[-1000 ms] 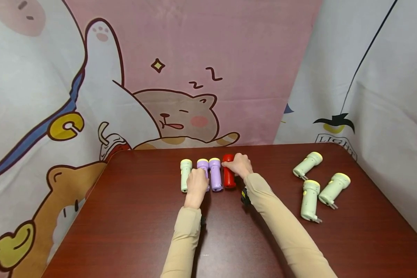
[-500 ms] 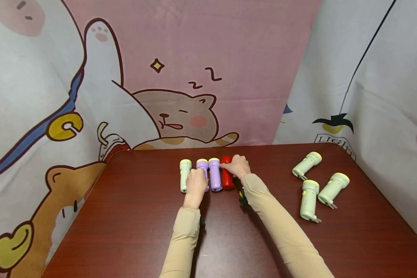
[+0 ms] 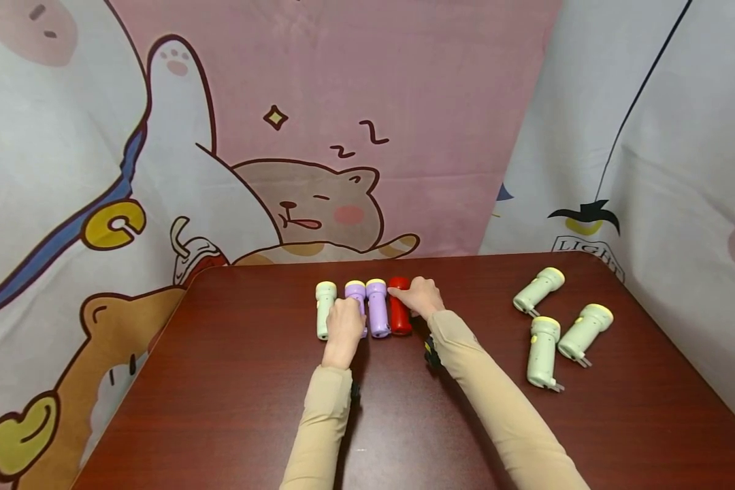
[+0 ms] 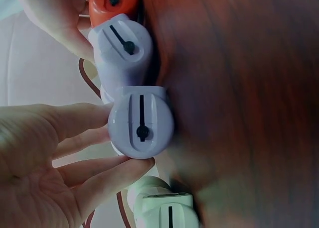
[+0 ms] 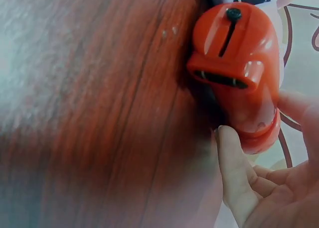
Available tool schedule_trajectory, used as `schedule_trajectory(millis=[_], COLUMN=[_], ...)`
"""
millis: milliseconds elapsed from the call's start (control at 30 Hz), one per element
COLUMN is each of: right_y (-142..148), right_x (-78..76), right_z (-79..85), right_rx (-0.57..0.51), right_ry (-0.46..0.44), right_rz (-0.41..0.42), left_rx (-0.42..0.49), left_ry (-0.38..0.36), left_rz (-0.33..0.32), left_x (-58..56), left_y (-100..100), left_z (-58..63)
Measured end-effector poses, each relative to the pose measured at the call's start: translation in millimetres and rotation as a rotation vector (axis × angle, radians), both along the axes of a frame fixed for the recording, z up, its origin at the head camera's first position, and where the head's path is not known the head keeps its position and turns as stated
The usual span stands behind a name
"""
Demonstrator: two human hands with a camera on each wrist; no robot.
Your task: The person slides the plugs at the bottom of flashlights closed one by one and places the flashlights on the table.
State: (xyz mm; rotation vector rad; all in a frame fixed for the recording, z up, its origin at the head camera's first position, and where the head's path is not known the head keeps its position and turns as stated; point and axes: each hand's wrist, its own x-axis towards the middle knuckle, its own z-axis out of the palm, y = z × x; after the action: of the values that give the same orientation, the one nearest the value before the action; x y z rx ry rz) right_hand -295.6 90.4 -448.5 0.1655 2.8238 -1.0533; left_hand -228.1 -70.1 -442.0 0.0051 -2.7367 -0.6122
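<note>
A left purple flashlight [image 3: 355,288] lies on a dark red-brown table [image 3: 220,408], grasped in a person's left hand [image 3: 345,323], thumb on one side and fingers on the other. Just to its right is a right purple flashlight [image 3: 378,309], then a red flashlight [image 3: 399,317], which the right hand [image 3: 425,297] grips, its thumb and fingers on opposite sides. To the left, across a narrow gap, lies a row-end green flashlight [image 3: 324,307]. These four lie side by side, lengthwise, their heads near the table's far edge. Wood surface runs from the row to the left edge and forward past the bottom of the head view, crossed by two beige sleeves [image 3: 502,395]. A wide stretch of wood also separates the red flashlight from three green flashlights near the right edge: a rear one [image 3: 537,291], a rightmost one [image 3: 585,331] and a front one [image 3: 542,350], plug prongs out. Counted together: seven flashlights, four green, two purple, one red. Behind the far edge hangs a cartoon-printed cloth [image 3: 453,102].
</note>
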Motion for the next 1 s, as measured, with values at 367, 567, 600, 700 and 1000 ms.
schedule_trajectory(millis=[367, 567, 600, 700, 1000], right_y=[15.2, 29.5, 32.0, 39.8, 72.3], right_x=[6.4, 19.7, 22.7, 32.3, 59.7], right_z=[4.2, 16.5, 19.1, 27.3, 56.5], right_rx=[0.104, 0.231, 0.245, 0.275, 0.384], right_ry=[0.021, 0.095, 0.106, 0.128, 0.133], right_rz=[0.034, 0.052, 0.052, 0.053, 0.029], left_rx=[-0.007, -0.016, -0.014, -0.011, -0.011], left_ry=[-0.006, -0.014, -0.015, -0.021, 0.004], left_rz=[-0.009, -0.003, -0.003, -0.005, -0.008], left_x=[-0.1, 0.8, 1.0, 1.2, 2.4], left_y=[0.6, 1.3, 1.3, 1.0, 0.5], left_z=[0.9, 0.7, 0.9, 0.8, 0.5])
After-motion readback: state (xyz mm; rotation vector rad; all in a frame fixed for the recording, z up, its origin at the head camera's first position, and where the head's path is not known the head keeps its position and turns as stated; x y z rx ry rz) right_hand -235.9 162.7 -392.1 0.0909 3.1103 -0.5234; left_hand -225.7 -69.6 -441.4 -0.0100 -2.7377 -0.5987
